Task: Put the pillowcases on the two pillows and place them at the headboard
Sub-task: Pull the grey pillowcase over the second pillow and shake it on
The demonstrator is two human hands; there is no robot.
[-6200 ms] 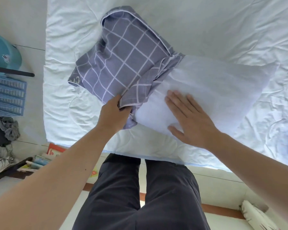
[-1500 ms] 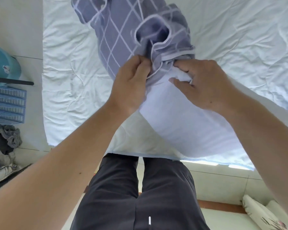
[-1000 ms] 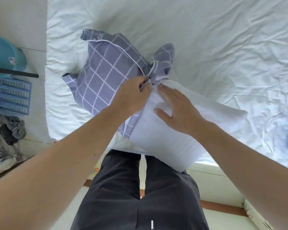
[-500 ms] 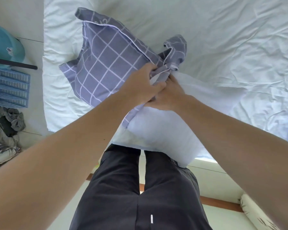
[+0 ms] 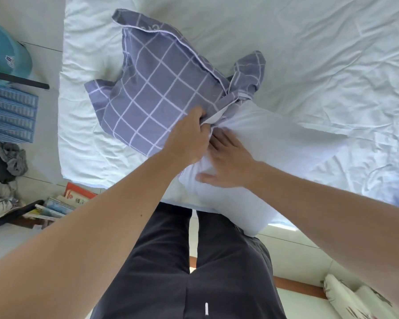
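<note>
A grey pillowcase with a white grid (image 5: 154,93) lies on the white bed (image 5: 309,54), pulled over the far end of a white pillow (image 5: 274,143). The pillow's near corner hangs off the bed's front edge toward my legs. My left hand (image 5: 189,139) grips the bunched open edge of the pillowcase where it meets the pillow. Just to its right, my right hand (image 5: 228,160) presses flat on the bare pillow, thumb spread. Only one pillow and one pillowcase are in view.
On the floor at the left stand a teal stool (image 5: 7,56), a blue slatted rack (image 5: 9,116), a heap of clothes (image 5: 7,162) and some books (image 5: 62,203). A patterned cushion (image 5: 346,298) lies at the lower right. My dark trousers (image 5: 189,272) touch the bed's edge.
My right hand has come out from the pillowcase opening and now lies flat on the pillow. My left hand keeps its hold on the pillowcase edge. The pillowcase sits a little further over the pillow.
</note>
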